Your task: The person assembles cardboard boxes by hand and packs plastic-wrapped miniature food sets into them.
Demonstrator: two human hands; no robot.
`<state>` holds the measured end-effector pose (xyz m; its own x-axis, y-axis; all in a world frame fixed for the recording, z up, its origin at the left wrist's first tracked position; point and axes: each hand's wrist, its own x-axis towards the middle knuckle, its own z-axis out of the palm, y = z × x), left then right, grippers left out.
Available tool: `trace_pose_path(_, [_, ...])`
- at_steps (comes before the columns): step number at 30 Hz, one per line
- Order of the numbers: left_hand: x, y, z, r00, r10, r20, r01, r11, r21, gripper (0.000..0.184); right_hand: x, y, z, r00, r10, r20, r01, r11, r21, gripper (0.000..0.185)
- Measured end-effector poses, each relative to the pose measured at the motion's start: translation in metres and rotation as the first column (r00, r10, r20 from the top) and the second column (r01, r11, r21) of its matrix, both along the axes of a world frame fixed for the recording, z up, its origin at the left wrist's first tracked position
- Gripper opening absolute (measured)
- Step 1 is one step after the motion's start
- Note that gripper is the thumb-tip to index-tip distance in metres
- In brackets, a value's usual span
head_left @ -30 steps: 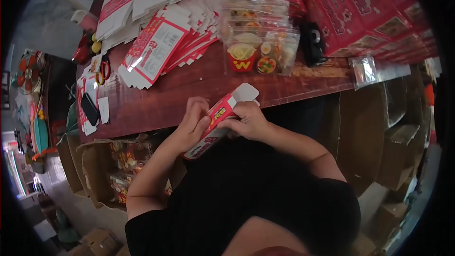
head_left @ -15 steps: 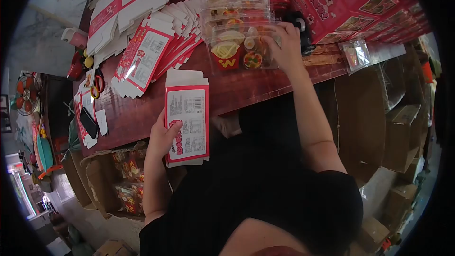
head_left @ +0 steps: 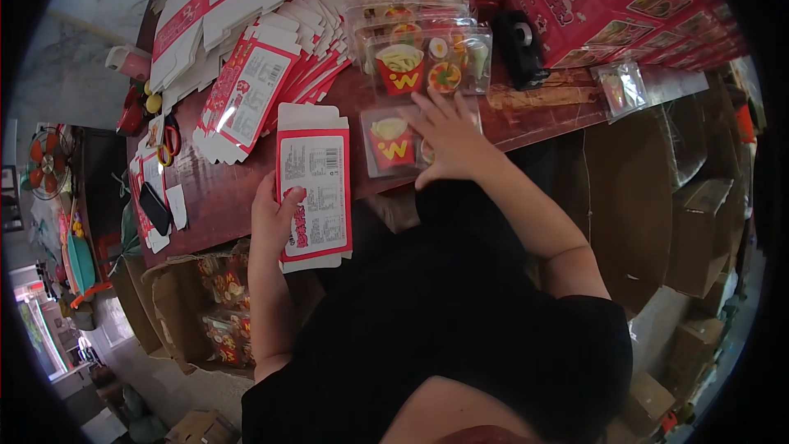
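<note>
My left hand (head_left: 269,218) grips the left edge of a white and red printed carton (head_left: 323,189), thumb across its front, with end flaps standing out at top and bottom. Fingers spread, my right hand (head_left: 450,140) rests over a clear plastic pack of toy food (head_left: 386,146) at the table's front edge. A red fries carton with a yellow mark shows in that pack; its right part is covered by my fingers. Just behind stand several similar clear packs (head_left: 399,66) in an overlapping row.
Flat printed cartons (head_left: 255,90) lie fanned out at the left, beside a stack of white ones (head_left: 218,12). A black tape dispenser (head_left: 522,49), red display boxes (head_left: 592,0), scissors (head_left: 169,141) and a phone (head_left: 154,210) are on the table. Below it stands a cardboard box (head_left: 177,312) of packs.
My right hand has moved down and toward me, and one clear pack now lies under it at the table edge, apart from the row. The carton in my left hand shifted slightly up and left.
</note>
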<state>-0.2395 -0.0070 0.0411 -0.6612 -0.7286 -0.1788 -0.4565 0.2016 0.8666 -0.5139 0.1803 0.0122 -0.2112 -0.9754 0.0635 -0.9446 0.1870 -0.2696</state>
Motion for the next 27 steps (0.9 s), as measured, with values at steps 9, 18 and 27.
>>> trace_pose_path(9, [0.010,-0.005,0.027,0.999,0.038,0.016,-0.037,0.998,-0.051,0.040,0.007,0.021,0.040,0.925,0.082,0.370,-0.018,0.985,-0.171,0.054])
trace_pose_path(18, [-0.028,0.024,0.017,0.969,-0.245,-0.018,0.245,0.969,-0.031,0.044,0.002,-0.031,0.018,-0.165,0.586,0.794,0.792,0.558,-0.247,0.039])
trace_pose_path(27, [-0.030,0.010,0.006,0.958,-0.286,0.013,0.286,0.958,0.026,0.039,-0.013,-0.022,-0.013,0.181,0.154,0.971,0.463,0.858,-0.222,0.046])
